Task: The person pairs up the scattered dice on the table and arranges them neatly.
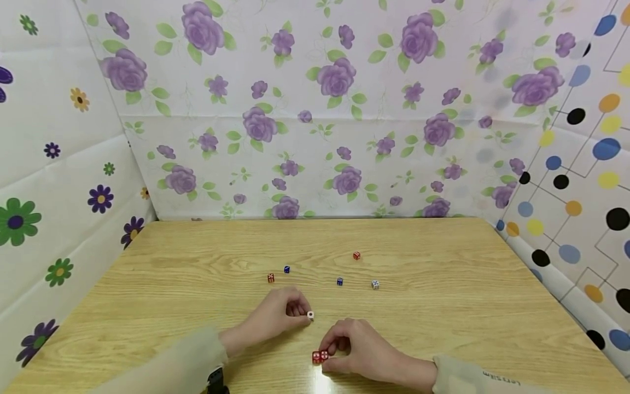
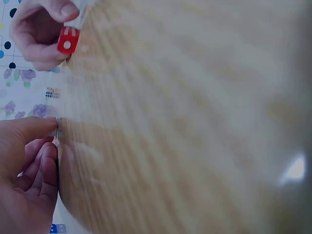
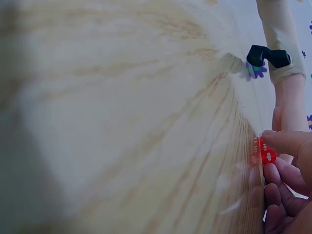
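Note:
In the head view my left hand [image 1: 281, 314] pinches a white die [image 1: 310, 316] between thumb and fingertips, low over the wooden table. Its fingers mostly hide that die in the left wrist view. Nearer the front edge, my right hand [image 1: 366, 353] grips at two red dice [image 1: 320, 357] that sit side by side, thumb and forefinger at the right-hand one. From the left wrist, a red die [image 2: 68, 40] shows between the right hand's thumb and finger. The right wrist view has red dice [image 3: 267, 152] at the fingertips, right at the tabletop.
Beyond the hands lie loose dice on the table [image 1: 197, 257]: a red die [image 1: 271, 278] and a blue die [image 1: 287, 269] to the left, another blue die [image 1: 340, 281], a white die [image 1: 376, 284] and a red die [image 1: 356, 255] to the right. Patterned sheets [image 1: 315, 137] enclose the table.

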The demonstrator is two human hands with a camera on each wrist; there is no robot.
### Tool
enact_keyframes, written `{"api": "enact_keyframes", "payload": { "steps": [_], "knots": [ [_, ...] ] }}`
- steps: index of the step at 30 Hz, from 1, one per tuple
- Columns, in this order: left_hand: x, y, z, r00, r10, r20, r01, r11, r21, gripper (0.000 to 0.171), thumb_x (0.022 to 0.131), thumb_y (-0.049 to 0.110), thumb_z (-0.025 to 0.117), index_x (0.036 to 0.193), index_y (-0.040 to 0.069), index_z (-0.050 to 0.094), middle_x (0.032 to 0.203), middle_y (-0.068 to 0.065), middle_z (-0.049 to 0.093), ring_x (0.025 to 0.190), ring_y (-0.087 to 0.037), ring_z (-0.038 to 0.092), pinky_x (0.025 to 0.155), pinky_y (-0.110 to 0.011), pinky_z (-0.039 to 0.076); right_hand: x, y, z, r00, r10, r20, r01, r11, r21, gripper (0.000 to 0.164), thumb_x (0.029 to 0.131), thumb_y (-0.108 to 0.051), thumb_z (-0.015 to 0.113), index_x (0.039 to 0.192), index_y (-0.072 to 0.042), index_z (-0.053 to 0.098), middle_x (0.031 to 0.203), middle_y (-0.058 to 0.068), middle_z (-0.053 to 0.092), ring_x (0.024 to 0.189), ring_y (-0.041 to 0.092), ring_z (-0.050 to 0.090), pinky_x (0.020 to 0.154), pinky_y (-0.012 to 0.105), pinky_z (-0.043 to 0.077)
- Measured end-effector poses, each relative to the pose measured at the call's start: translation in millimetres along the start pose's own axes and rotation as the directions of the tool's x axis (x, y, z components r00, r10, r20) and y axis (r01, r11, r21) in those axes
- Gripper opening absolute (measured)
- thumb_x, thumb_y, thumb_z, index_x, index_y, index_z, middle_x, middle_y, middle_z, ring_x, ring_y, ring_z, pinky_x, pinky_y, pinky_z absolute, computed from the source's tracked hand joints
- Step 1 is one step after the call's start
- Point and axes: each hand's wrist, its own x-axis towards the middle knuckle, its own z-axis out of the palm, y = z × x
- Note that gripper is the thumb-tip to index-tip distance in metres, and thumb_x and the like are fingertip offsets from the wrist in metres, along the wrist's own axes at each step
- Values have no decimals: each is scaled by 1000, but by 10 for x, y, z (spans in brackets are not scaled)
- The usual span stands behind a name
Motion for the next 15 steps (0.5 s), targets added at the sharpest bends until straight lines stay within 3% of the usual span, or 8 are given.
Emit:
{"api": "enact_keyframes", "payload": {
  "steps": [15],
  "knots": [
    [-147, 54, 41, 1000, -13, -14, 13, 1000, 0, 10, 83, 14, 79, 88, 13, 70, 85, 3, 62, 72, 2, 55, 65, -17, 50, 2, 0, 0, 1000, 29, 6, -29, 999, 14, 13, 80, -28, 83, 89, -27, 74, 80, -15, 65, 72, -3, 55, 64, 15, 45]
  ]
}}
